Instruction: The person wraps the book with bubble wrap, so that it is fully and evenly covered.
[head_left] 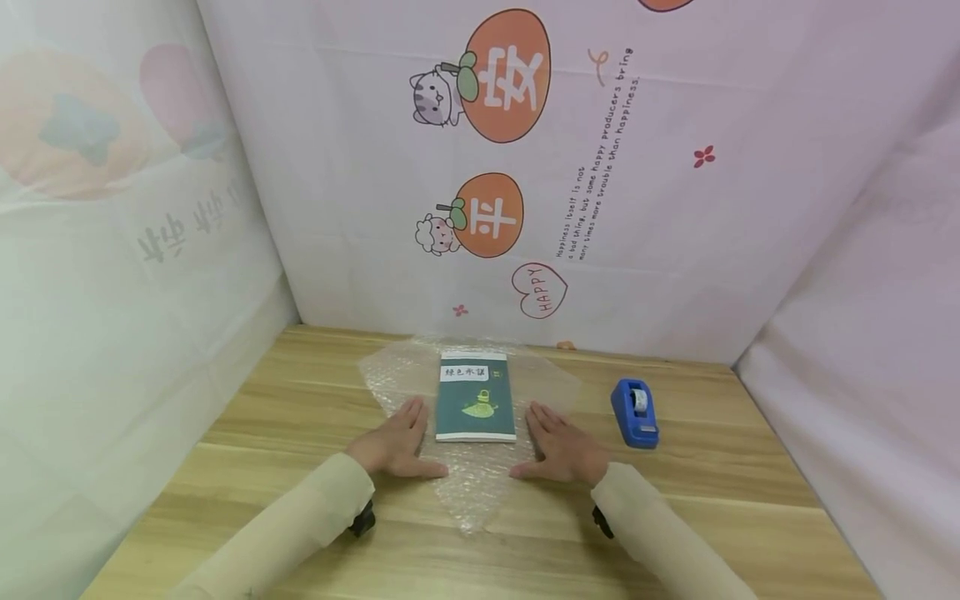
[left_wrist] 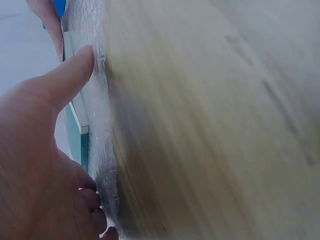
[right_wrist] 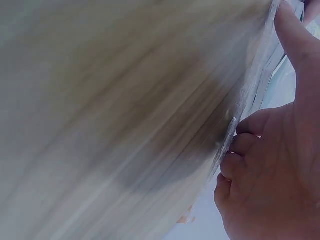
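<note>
A green book (head_left: 476, 417) with white bands at top and bottom lies flat on a sheet of bubble wrap (head_left: 472, 492), which is turned so one corner points toward me. My left hand (head_left: 397, 442) rests on the wrap's left side with fingers extended and thumb pointing in toward the middle. Mirroring it, my right hand (head_left: 562, 446) rests on the right side, its thumb also inward. Both hands stay beside the book. In the left wrist view the thumb touches the wrap near the book's edge (left_wrist: 77, 120); the right wrist view shows fingertips along the wrap's edge (right_wrist: 235, 122).
A blue tape dispenser (head_left: 636, 414) with a roll of tape stands to the right of the wrap on the wooden table (head_left: 720, 517). Printed cloth walls (head_left: 360, 208) enclose the table at the back and both sides.
</note>
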